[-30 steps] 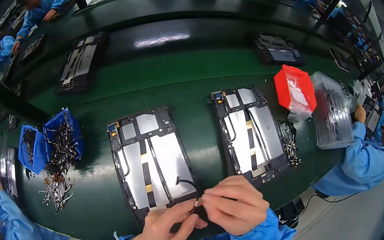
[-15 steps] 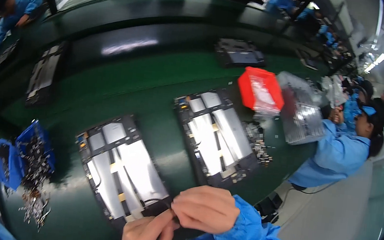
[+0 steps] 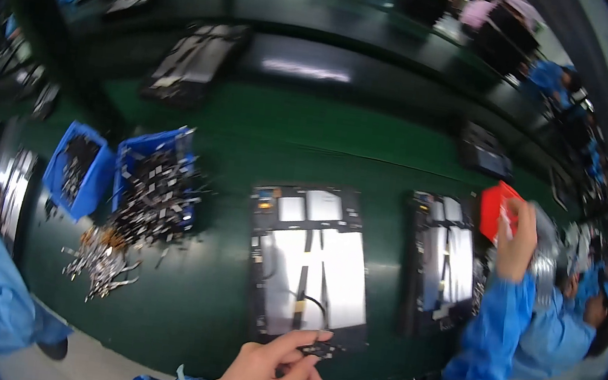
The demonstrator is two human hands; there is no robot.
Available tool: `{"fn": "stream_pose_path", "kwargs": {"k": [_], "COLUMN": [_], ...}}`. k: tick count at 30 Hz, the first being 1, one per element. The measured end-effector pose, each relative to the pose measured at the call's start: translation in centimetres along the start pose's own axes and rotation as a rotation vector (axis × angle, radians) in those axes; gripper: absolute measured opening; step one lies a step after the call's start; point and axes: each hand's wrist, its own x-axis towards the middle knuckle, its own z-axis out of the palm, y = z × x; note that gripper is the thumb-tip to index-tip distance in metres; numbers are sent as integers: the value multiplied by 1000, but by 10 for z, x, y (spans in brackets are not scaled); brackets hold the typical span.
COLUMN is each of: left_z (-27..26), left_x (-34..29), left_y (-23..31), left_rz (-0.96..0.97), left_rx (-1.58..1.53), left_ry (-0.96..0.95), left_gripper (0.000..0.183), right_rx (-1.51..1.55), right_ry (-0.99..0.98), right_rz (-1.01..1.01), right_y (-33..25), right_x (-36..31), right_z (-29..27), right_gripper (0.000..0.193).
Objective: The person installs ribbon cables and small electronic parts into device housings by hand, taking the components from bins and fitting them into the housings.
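Note:
An opened tablet (image 3: 351, 272) with large silver battery cells and a black frame lies in front of me on the green table. At its lower edge my left hand (image 3: 267, 368) is closed, thumb and fingers pinching a small black part (image 3: 322, 349). Out to the right, my right hand (image 3: 516, 239) is over the red bin (image 3: 493, 209), with its fingers down at the bin's opening. Blur and the hand's own back hide whether those fingers hold anything. Beside that arm lies a second opened tablet (image 3: 453, 277).
Two blue bins (image 3: 100, 184) of small dark parts stand at the left, with a heap of loose strips (image 3: 101, 264) before them. Farther back lie more tablets (image 3: 194, 63). Clear plastic trays (image 3: 548, 243) sit right of the red bin. Co-workers in blue sit at both sides.
The view has swung left. My right hand has left the tablet's lower edge and my left hand, and moved right to the red bin. My left hand stays at the tablet's lower edge.

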Motion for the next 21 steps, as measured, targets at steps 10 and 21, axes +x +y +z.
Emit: {"fn": "stream_pose_path", "kwargs": {"k": [10,21], "left_z": [-46,-79], "left_x": [-7,-2], "left_y": [-24,-37], "left_rz": [110,517], "left_rx": [-21,916], "left_ry": [63,495], "left_gripper": [26,27], "right_rx": [962,1025], "right_ry": [-751,-1050], "right_rz": [-822,-39], "right_y": [-215,-233], "right_x": [-40,-50], "right_z": [47,84], "right_gripper": [40,20]}}
